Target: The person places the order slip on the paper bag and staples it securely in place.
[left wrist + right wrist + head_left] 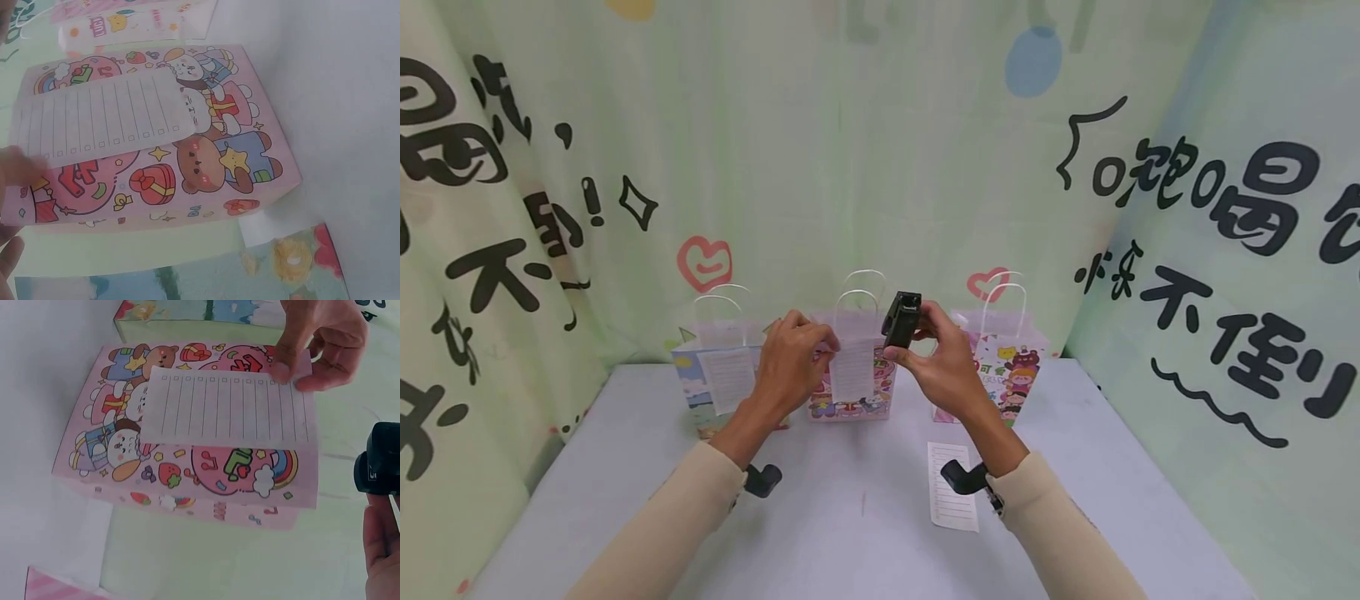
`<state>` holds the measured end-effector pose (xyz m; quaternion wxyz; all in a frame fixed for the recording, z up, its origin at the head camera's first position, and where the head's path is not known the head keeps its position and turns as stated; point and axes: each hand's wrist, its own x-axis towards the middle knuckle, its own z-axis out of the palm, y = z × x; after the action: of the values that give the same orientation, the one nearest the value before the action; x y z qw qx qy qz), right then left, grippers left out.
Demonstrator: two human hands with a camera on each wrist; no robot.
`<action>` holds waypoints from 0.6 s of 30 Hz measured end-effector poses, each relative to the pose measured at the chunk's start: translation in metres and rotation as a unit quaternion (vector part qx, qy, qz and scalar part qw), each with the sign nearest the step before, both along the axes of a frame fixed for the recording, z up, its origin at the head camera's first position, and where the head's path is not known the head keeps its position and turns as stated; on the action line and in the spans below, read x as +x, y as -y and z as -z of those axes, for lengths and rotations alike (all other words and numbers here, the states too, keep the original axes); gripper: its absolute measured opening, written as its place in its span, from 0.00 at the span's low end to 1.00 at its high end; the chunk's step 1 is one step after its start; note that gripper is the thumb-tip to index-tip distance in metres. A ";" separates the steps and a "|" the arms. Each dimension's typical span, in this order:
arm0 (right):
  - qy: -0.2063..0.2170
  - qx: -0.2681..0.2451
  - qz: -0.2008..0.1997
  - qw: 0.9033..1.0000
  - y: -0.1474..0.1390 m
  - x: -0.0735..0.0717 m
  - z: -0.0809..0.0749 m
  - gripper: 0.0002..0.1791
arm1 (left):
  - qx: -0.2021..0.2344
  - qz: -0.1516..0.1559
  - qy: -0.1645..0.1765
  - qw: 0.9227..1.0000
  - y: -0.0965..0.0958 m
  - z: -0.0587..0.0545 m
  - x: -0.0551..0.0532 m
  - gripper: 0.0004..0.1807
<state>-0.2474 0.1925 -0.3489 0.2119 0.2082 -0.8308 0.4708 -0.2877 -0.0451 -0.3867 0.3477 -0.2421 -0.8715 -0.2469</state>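
Left hand (796, 354): thumb and fingers pinch the sheet (852, 375) near its upper left corner, at the rim of the middle bag (884, 387). The sheet rests on the bag's front; its long axis runs from rim toward base. Right hand (946, 357): thumb and fingers grip a black tool (902, 319), probably a stapler. From where I stand, the tool is apart from both bag and sheet, above the rim and to the right of the sheet's upper end. Governing relation: the sheet's upper edge lies left of and below the tool. The left hand is nearer, already in contact; the right hand stands off. The exact depth gap cannot be told.
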 end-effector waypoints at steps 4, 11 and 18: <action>0.004 0.005 0.018 1.000 -0.011 0.007 0.003 0.33 | 0.000 0.004 -0.002 1.000 0.001 0.000 0.000 0.04; 0.015 0.016 0.044 0.999 -0.030 0.019 0.010 0.34 | -0.005 0.006 0.000 1.000 0.002 -0.001 0.000 0.04; 0.028 0.034 0.069 0.997 -0.049 0.030 0.019 0.38 | -0.001 0.013 -0.002 1.000 0.002 0.000 0.000 0.03</action>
<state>-0.2174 0.2416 -0.3682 0.2134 0.1444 -0.8642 0.4321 -0.2880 -0.0468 -0.3867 0.3465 -0.2543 -0.8676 -0.2501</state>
